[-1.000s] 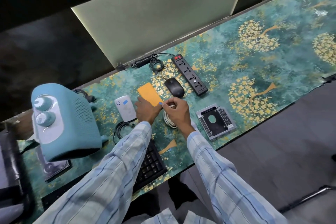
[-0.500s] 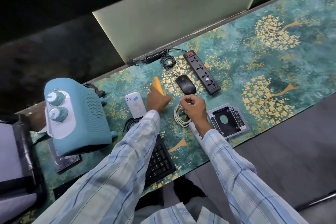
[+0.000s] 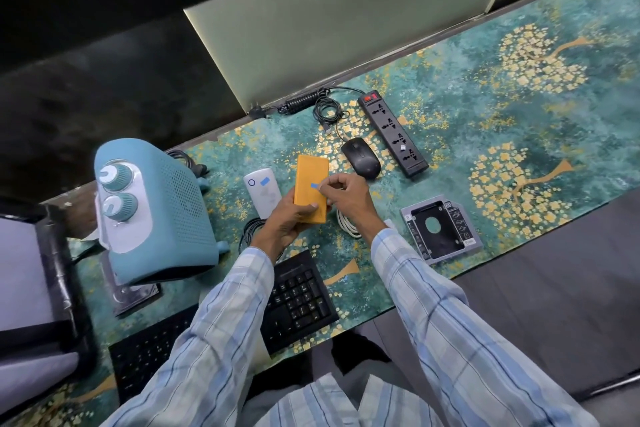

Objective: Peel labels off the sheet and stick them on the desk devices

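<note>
On the surface (image 3: 450, 114) lay a labelled white power bank (image 3: 262, 192). Just right of it, our left hand (image 3: 287, 225) gripped an orange device (image 3: 310, 189), fingers curled round its near end. Our right hand (image 3: 349, 198) fingers pinched a small blue label (image 3: 315, 185) at its face.

Both arms reach to frame centre; left hand (image 3: 282, 229) grips orange device (image 3: 310, 168), right hand (image 3: 349, 198) pinches blue label (image 3: 316, 185).

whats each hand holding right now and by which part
The left hand grips the orange block by its near end. The right hand pinches a small blue label by one edge, over the block's face.
</note>
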The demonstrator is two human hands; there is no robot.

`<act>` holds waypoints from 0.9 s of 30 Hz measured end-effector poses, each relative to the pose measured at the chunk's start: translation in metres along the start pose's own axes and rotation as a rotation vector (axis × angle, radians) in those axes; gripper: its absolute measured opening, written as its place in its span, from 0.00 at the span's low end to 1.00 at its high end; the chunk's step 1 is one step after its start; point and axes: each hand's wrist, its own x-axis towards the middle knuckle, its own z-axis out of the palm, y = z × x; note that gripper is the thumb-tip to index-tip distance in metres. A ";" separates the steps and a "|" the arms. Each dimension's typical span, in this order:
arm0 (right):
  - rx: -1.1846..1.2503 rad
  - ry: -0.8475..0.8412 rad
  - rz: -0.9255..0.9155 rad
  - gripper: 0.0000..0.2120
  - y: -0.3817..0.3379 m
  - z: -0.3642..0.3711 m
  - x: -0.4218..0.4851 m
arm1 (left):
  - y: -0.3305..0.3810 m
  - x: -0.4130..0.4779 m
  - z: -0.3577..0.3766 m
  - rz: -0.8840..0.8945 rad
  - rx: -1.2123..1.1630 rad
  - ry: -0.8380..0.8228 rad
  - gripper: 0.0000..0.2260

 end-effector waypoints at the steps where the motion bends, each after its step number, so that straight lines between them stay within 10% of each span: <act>1: -0.011 -0.001 -0.002 0.09 0.000 0.003 0.000 | -0.001 -0.002 0.000 0.000 0.000 0.000 0.25; 17: -0.069 0.250 0.113 0.13 0.000 0.026 0.003 | -0.001 -0.014 0.009 0.052 -0.013 0.075 0.25; 27: -0.056 -0.048 0.134 0.15 0.006 0.032 -0.004 | 0.004 -0.017 0.035 0.219 0.277 0.139 0.33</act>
